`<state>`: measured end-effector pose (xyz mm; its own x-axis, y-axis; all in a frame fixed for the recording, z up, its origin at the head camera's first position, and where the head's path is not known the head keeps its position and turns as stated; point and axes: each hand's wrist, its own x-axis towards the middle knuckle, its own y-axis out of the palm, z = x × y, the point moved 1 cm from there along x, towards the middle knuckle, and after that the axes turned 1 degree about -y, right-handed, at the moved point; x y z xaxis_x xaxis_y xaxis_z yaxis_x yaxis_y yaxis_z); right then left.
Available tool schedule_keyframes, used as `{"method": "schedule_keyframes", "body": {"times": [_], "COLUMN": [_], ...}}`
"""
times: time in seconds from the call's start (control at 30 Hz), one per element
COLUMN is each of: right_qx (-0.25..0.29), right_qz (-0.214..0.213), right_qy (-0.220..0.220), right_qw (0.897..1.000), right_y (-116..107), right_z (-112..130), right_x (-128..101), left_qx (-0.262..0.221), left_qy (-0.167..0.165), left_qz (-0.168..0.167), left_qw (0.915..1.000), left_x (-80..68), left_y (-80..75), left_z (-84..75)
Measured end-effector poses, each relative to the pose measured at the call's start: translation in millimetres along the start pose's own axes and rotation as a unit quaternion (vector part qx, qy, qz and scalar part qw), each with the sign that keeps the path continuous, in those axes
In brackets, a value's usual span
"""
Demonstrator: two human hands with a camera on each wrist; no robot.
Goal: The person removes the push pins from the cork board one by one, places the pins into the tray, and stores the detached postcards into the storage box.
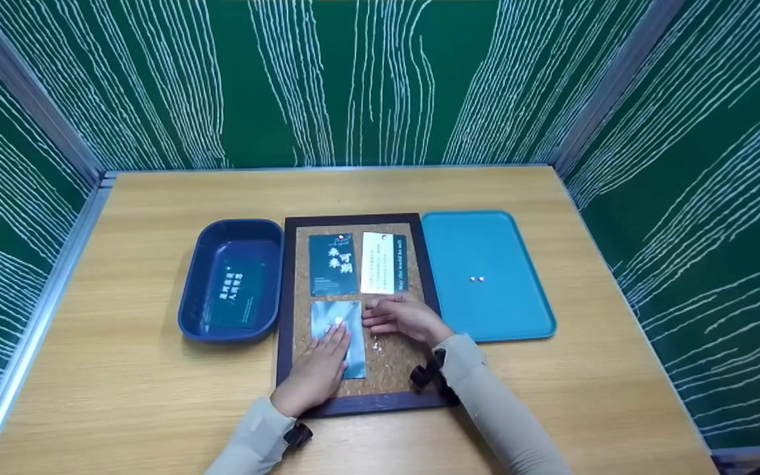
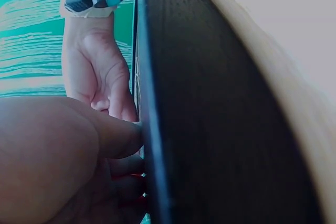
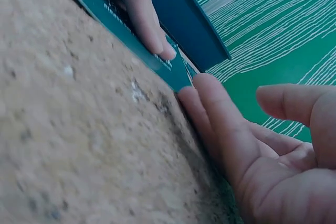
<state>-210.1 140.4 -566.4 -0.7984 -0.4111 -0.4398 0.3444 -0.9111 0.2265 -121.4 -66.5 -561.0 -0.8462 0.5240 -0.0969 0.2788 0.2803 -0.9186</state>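
Observation:
A framed cork board [image 1: 396, 376] lies on the table. My left hand [image 1: 317, 373] rests with its fingers extended on a glossy teal card [image 1: 355, 359] at the board's lower left. Beside the card's upper right edge is my right hand [image 1: 410, 318]. Its fingertips meet the card's edge in the right wrist view, while the thumb [image 3: 289, 100] stands apart. Above lie a dark green card [image 1: 327, 274] with white characters and a pale card [image 1: 377, 267] with a green strip. Each has a small pin near its top.
Left of the board stands a blue bin [image 1: 189, 290] with a dark green card [image 1: 238, 297] inside. A turquoise tray [image 1: 499, 244] on the right carries two small shiny pins [image 1: 477, 279]. Green patterned panels [image 1: 353, 86] enclose the table's back and sides.

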Motion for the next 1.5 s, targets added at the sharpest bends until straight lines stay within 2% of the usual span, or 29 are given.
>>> {"method": "schedule_keyframes", "body": {"times": [0.27,0.53,1.0,1.5], "right_qx": [0.045,0.083,0.088,0.078], "right_qz": [0.003,-0.009,-0.028,-0.042], "right_qy": [0.018,0.017,0.016,0.029], "right_qw": [0.999,0.996,0.996,0.996], "right_y": [-0.3,0.7,0.9,1.4], "right_z": [-3.9,-7.5,-9.9,-10.2], "right_x": [-2.6,-2.4,-0.3,-0.6], "left_qx": [0.004,0.003,0.005,0.007], "left_qy": [-0.007,-0.009,-0.013,-0.013], "left_qz": [0.003,0.01,0.019,0.014], "left_qw": [1.0,0.9999,0.9997,0.9998], "left_x": [0.5,0.4,2.9,2.0], "left_y": [-0.6,0.6,-0.5,1.0], "left_z": [0.4,0.7,0.1,0.6]}}
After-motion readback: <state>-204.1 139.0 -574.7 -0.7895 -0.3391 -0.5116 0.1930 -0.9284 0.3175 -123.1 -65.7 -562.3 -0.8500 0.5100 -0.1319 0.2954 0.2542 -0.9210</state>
